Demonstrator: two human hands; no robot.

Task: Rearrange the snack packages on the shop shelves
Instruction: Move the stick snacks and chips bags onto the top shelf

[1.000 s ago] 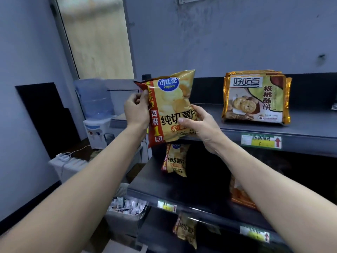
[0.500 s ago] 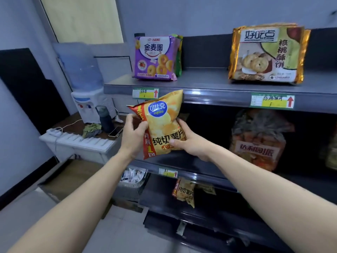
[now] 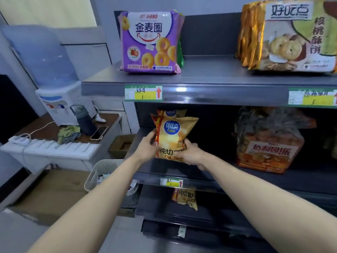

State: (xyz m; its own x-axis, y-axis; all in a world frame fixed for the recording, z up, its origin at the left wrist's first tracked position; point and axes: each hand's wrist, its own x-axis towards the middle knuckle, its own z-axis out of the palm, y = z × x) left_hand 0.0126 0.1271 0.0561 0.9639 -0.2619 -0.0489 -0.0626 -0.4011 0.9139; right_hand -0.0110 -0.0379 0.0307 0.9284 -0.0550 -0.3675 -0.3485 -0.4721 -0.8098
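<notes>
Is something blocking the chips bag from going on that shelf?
Nothing visible blocks it. The left hand and right hand hold the chip bag at the middle shelf, whose front looks bare there. A second chip bag stands right behind it, so it can only go in front.

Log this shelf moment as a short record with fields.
held item: yellow chip bag, upright
hands: left hand grips its left edge, right hand its lower right
location: middle shelf, in front of a second chip bag
above: purple ring-snack pack, gold cookie packs
below: third chip bag
</notes>
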